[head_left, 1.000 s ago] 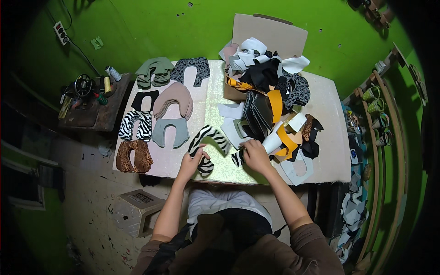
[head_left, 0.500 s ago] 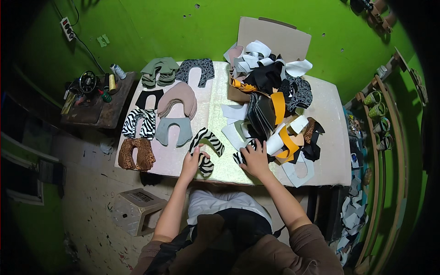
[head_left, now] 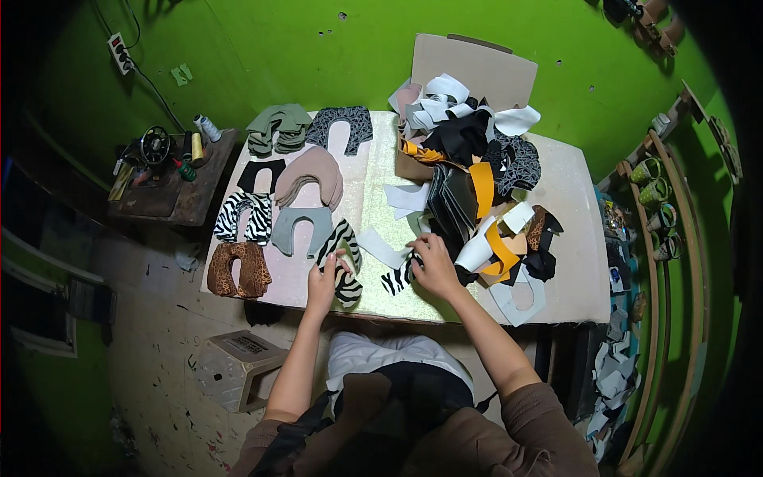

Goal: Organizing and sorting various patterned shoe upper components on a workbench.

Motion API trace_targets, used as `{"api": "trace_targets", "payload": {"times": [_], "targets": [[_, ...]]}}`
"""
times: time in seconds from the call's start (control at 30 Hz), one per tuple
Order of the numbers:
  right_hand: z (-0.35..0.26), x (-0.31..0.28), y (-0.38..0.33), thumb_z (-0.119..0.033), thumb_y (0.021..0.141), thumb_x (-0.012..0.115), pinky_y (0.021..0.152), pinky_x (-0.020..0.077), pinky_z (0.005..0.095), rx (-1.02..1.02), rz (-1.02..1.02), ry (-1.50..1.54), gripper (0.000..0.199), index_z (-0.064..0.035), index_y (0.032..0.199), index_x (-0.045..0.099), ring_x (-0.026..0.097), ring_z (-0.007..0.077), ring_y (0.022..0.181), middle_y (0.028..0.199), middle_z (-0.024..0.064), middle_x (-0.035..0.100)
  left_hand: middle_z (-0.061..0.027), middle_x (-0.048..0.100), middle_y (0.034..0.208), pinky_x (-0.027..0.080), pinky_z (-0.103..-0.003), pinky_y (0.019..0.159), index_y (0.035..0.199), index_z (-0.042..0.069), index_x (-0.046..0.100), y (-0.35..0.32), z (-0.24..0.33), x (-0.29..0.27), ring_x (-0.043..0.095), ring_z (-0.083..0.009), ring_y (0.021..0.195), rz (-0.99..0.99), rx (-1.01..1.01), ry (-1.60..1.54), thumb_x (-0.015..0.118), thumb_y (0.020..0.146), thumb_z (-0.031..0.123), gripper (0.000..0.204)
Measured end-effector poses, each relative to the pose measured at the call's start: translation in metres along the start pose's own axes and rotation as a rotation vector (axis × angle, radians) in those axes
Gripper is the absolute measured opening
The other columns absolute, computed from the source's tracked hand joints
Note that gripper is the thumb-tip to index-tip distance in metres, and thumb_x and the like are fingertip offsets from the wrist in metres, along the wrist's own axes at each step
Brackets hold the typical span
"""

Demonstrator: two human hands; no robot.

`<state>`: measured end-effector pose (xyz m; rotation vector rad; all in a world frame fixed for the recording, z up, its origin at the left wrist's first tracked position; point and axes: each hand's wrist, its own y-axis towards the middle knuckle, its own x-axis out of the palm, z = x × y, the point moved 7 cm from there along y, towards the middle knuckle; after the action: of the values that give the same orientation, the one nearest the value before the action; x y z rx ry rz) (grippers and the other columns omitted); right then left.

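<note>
Curved zebra-print cut pieces (head_left: pixel 347 290) are in my left hand (head_left: pixel 321 288), whose fingers close around them near the table's front edge; one end sticks up past the fingertips. Over at the foot of the scrap pile, my right hand (head_left: pixel 436 269) has its fingers bent down onto another zebra-print piece (head_left: pixel 394 280). Its fingertips are partly hidden, and a pale scrap (head_left: pixel 383 248) lies just to their left. On the left of the table sit stacks of U-shaped pieces: zebra-print (head_left: pixel 258 216), leopard-print (head_left: pixel 253 270), grey (head_left: pixel 320 226) and beige (head_left: pixel 316 171).
Mixed offcuts (head_left: pixel 455 135) spill from an open cardboard box (head_left: pixel 477 67) at the back right. Dark sheets (head_left: pixel 451 199) lean below it. A sewing machine (head_left: pixel 155 147) stands on a side table at the left, with a stool (head_left: pixel 230 370) on the floor.
My left hand has shifted slightly left with its zebra-print pieces. My right hand has drawn the other zebra-print piece leftward, and the pale scrap beside it has slid left too.
</note>
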<state>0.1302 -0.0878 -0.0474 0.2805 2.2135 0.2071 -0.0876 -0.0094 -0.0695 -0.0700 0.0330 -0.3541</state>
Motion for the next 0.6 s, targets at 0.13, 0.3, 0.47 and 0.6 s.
{"api": "trace_targets", "payload": {"times": [0.13, 0.3, 0.47, 0.6], "targets": [[0.012, 0.013, 0.011, -0.008, 0.075, 0.057, 0.086, 0.0434, 0.0377, -0.043, 0.032, -0.110, 0.023, -0.0066, 0.098, 0.059, 0.051, 0.0287, 0.103, 0.101, 0.0087, 0.056, -0.0041, 0.057, 0.071, 0.048, -0.023, 0.065, 0.106, -0.002, 0.056, 0.001, -0.003, -0.005, 0.057, -0.0118, 0.067, 0.028, 0.022, -0.020, 0.029, 0.100, 0.031, 0.043], [0.016, 0.029, 0.016, -0.014, 0.082, 0.055, 0.078, 0.0455, 0.0386, -0.021, -0.129, -0.034, 0.013, -0.0071, 0.090, 0.062, 0.059, 0.0294, 0.087, 0.090, 0.0117, 0.061, -0.0039, 0.056, 0.070, 0.047, -0.022, 0.063, 0.108, -0.001, 0.055, 0.002, -0.017, -0.016, 0.056, -0.0128, 0.065, 0.052, -0.021, -0.064, 0.016, 0.098, 0.046, 0.062], [-0.008, -0.003, 0.027, -0.014, 0.084, 0.052, 0.076, 0.0462, 0.0361, 0.024, -0.332, 0.302, 0.021, -0.0015, 0.100, 0.059, 0.059, 0.0330, 0.085, 0.092, 0.0173, 0.062, -0.0025, 0.056, 0.074, 0.044, -0.020, 0.065, 0.106, -0.001, 0.058, 0.000, 0.001, -0.032, 0.054, -0.0103, 0.069, 0.141, -0.071, -0.197, 0.018, 0.099, 0.043, 0.060], [-0.044, -0.025, 0.032, -0.015, 0.080, 0.053, 0.071, 0.0467, 0.0354, -0.131, -0.492, 0.323, 0.022, -0.0015, 0.096, 0.060, 0.060, 0.0298, 0.080, 0.087, 0.0157, 0.062, -0.0012, 0.054, 0.077, 0.044, -0.021, 0.065, 0.107, -0.001, 0.058, 0.006, 0.008, -0.030, 0.052, -0.0092, 0.070, 0.063, -0.117, -0.172, 0.023, 0.100, 0.040, 0.054]]}}
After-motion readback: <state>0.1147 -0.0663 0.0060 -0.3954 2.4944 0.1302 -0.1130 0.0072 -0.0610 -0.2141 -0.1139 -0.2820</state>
